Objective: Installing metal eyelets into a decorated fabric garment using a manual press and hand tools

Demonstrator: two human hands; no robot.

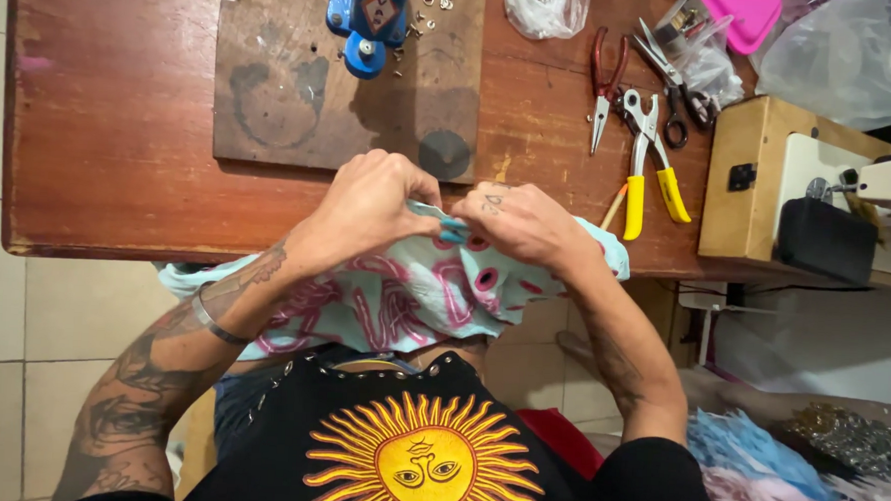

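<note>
Cloth (pixel 403 299), at table (pixel 109 166) front edge | looks soft, light, floppy | left hand (pixel 367 202), right hand (pixel 522 222) pinch its top fold | best gripped at hem

The cloth (pixel 403 299) is pale mint with pink looping outlines and pink-ringed dark holes. The worktop (pixel 110 126) is reddish-brown wood, worn paler in patches; the board (pixel 292 104) on it is duller brown with dark stains. The press (pixel 368 17) is bright blue. One pair of pliers (pixel 605 82) has red handles, another (pixel 654 179) yellow. The black shirt (pixel 417 450) bears a yellow-orange sun with a face.
</note>
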